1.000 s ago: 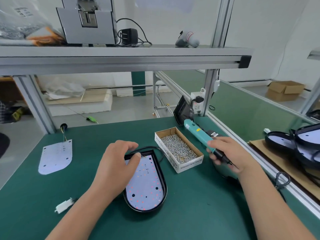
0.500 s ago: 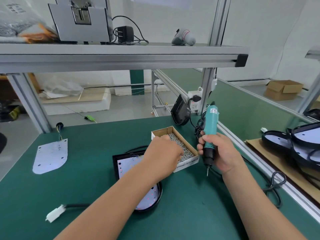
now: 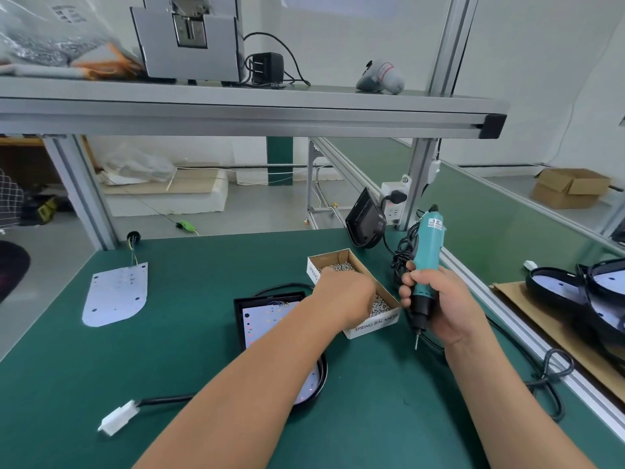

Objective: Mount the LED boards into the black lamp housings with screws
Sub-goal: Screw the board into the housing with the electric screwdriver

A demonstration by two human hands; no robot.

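Head view: left hand [image 3: 345, 299] dipped into a cardboard box [image 3: 372, 325] of silver screws [image 3: 338, 266] (fingers hidden, grasp unclear), right hand [image 3: 446, 306] clutching a teal electric screwdriver [image 3: 426, 252] upright, black lamp housing [image 3: 239, 316] with white LED board [image 3: 267, 319] lying on the green mat [image 3: 169, 350] under the left forearm.

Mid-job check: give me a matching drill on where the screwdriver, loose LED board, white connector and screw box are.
1 electric screwdriver
2 loose LED board
3 white connector
4 screw box

A flat on the mat, far left
B left hand reaching into it
C upright in the right hand
D near left, on a black cable

Pairs: 1-C, 2-A, 3-D, 4-B
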